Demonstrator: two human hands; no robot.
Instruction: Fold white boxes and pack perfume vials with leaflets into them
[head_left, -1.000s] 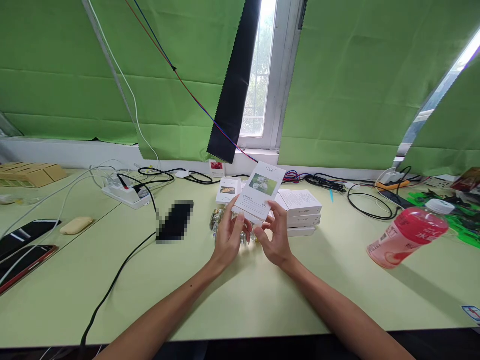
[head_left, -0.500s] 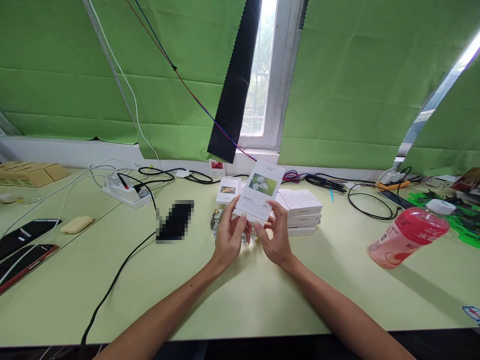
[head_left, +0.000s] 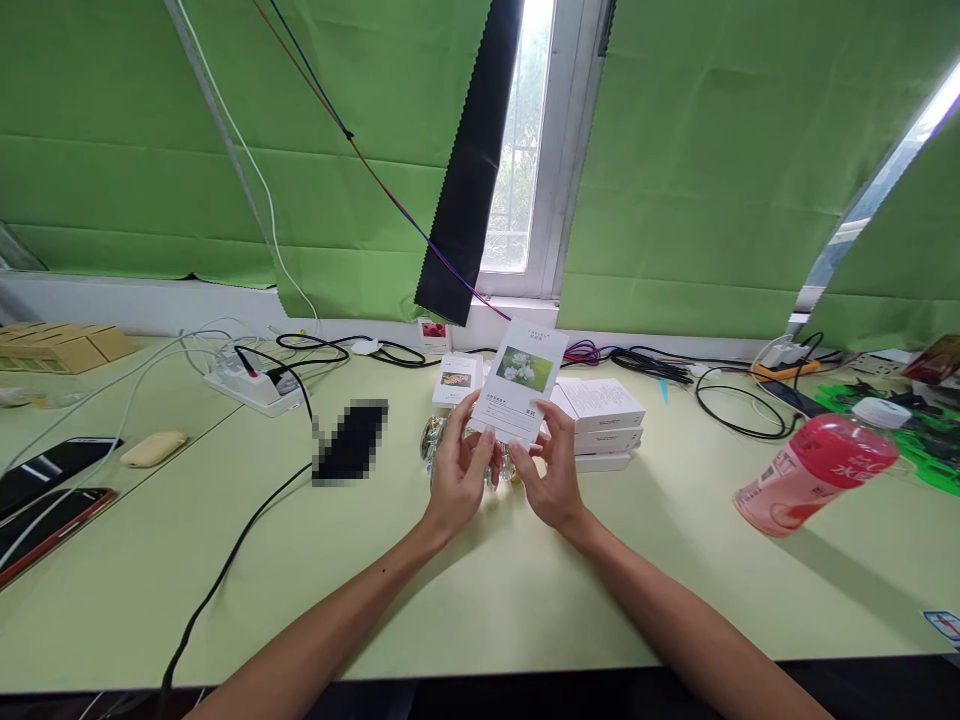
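Observation:
Between my two hands a white card (head_left: pixel 523 378) with a photo of white flowers is held up, tilted a little to the right. My left hand (head_left: pixel 459 468) is closed on its lower left edge, thumb in front. The lower right corner is gripped by my right hand (head_left: pixel 553 472), thumb and fingers bent around it. Just behind my hands, partly hidden, lie several shiny glass pieces (head_left: pixel 430 440). Beyond them is another white card or box (head_left: pixel 456 381) with an orange flower picture. A stack of white boxes (head_left: pixel 606 408) stands right behind my right hand.
A pink drink bottle (head_left: pixel 817 470) leans to the right on the table (head_left: pixel 600 610). To the left are a dark pixelated device (head_left: pixel 351 442) with a black cable, phones (head_left: pixel 56 515), a cream case (head_left: pixel 154 450) and a power strip (head_left: pixel 255 388). Cables (head_left: pixel 649 364) run along the wall.

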